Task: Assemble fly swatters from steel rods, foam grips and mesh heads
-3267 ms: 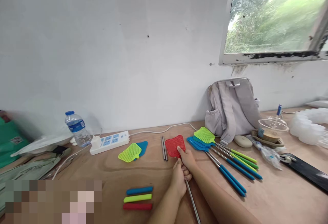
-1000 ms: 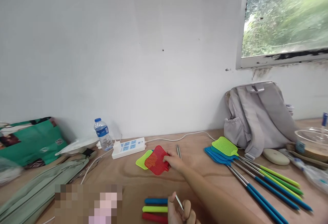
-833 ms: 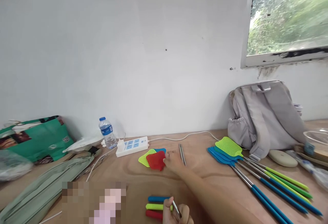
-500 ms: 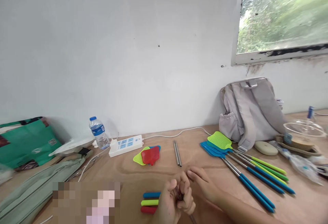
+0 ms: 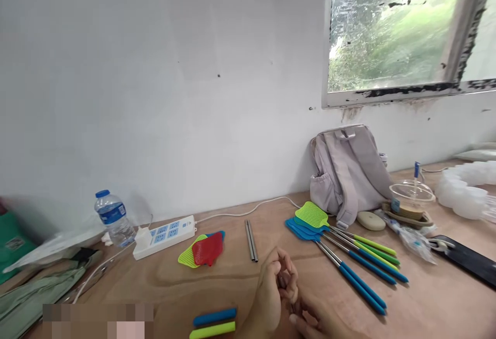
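Observation:
My left hand (image 5: 276, 290) is curled closed around a thin metal rod, mostly hidden in its fingers; only small dark glints show. Just below it, my right hand (image 5: 314, 322) is closed, fingertips pinched where the rod comes out of the left fist. A blue handle grip (image 5: 215, 317) and a yellow-green handle grip (image 5: 212, 330) lie left of my hands. Beyond them are two bare metal tubes (image 5: 251, 241) side by side. A red fly swatter head (image 5: 208, 250) overlaps a yellow-green head (image 5: 188, 254) and a blue one. To the right, several assembled fly swatters (image 5: 360, 256) lie fanned out.
A power strip (image 5: 166, 235) and a water bottle (image 5: 115, 217) stand at the left by the wall. A grey backpack (image 5: 351, 173) leans at the back right. Near it are a lidded plastic cup (image 5: 411, 199), a beige oval object (image 5: 371, 220) and a black phone-like slab (image 5: 467, 261).
The view has turned to the right. My right hand has come down from beside the left fist to its underside. The red grip has gone out of view.

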Motion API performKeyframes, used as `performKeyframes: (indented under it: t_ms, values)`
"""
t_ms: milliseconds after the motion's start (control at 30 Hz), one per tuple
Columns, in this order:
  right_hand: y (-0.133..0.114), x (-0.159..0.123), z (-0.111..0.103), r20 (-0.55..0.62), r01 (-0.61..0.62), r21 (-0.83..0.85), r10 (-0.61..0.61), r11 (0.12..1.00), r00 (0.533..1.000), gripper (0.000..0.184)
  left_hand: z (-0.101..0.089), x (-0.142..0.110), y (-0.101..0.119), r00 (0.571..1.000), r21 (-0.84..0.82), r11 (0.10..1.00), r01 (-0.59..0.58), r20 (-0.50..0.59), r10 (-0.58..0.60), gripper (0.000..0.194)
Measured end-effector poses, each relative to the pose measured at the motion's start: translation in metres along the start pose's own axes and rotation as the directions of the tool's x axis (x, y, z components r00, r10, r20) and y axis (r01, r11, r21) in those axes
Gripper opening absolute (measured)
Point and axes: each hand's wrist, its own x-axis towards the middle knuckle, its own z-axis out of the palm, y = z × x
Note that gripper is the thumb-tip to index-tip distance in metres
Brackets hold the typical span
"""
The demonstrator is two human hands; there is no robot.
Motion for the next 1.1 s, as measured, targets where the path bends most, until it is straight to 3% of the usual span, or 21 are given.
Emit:
performKeyframes:
  t_ms: [100, 167, 267, 367, 467, 567, 667, 800, 900, 1000, 1100]
  values:
    - [0.007, 0.01, -0.005, -0.081, -0.03, -0.046, 0.027, 0.998, 0.996, 0.022, -0.008, 0.0, 0.011, 0.996, 0.215, 0.975, -0.045, -0.072, 0.062, 0.03]
    - [0.014, 0.023, -0.009, -0.141, -0.061, -0.076, 0.05, 0.995, 0.989, 0.024, -0.017, 0.0, 0.024, 0.973, 0.424, 0.902, -0.079, -0.163, 0.162, 0.036]
    - [0.022, 0.053, -0.012, -0.208, -0.134, -0.078, 0.115, 0.988, 0.971, 0.023, -0.04, -0.008, 0.048, 0.905, 0.646, 0.761, -0.062, -0.285, 0.316, 0.037]
    - [0.026, 0.084, -0.01, -0.256, -0.249, -0.073, 0.223, 0.966, 0.941, 0.022, -0.07, -0.031, 0.067, 0.83, 0.796, 0.602, -0.059, -0.297, 0.473, 0.026]
    - [0.029, 0.107, -0.003, -0.307, -0.303, -0.091, 0.263, 0.949, 0.915, 0.026, -0.097, -0.066, 0.074, 0.757, 0.91, 0.414, 0.029, -0.29, 0.585, 0.019]
    - [0.032, 0.123, 0.006, -0.341, -0.327, -0.108, 0.274, 0.939, 0.899, 0.028, -0.112, -0.097, 0.07, 0.711, 0.92, 0.346, 0.185, -0.369, 0.599, 0.021]
    - [0.031, 0.132, 0.014, -0.358, -0.335, -0.137, 0.269, 0.932, 0.894, 0.028, -0.117, -0.112, 0.065, 0.745, 0.909, 0.323, 0.263, -0.404, 0.531, 0.02]
    - [0.026, 0.138, 0.019, -0.35, -0.308, -0.195, 0.228, 0.931, 0.909, 0.029, -0.118, -0.113, 0.061, 0.863, 0.94, 0.239, 0.244, -0.323, 0.389, 0.021]
    - [0.02, 0.134, 0.018, -0.328, -0.269, -0.249, 0.181, 0.93, 0.927, 0.029, -0.117, -0.113, 0.059, 0.939, 0.962, 0.122, 0.245, -0.267, 0.216, 0.04]
    - [0.011, 0.12, 0.016, -0.281, -0.217, -0.299, 0.131, 0.929, 0.951, 0.027, -0.117, -0.114, 0.057, 0.961, 0.966, 0.016, 0.256, -0.257, 0.107, 0.054]
    - [0.002, 0.092, 0.007, -0.158, -0.067, -0.434, -0.002, 0.898, 0.987, 0.024, -0.119, -0.115, 0.055, 0.962, 0.966, -0.027, 0.256, -0.252, 0.102, 0.054]
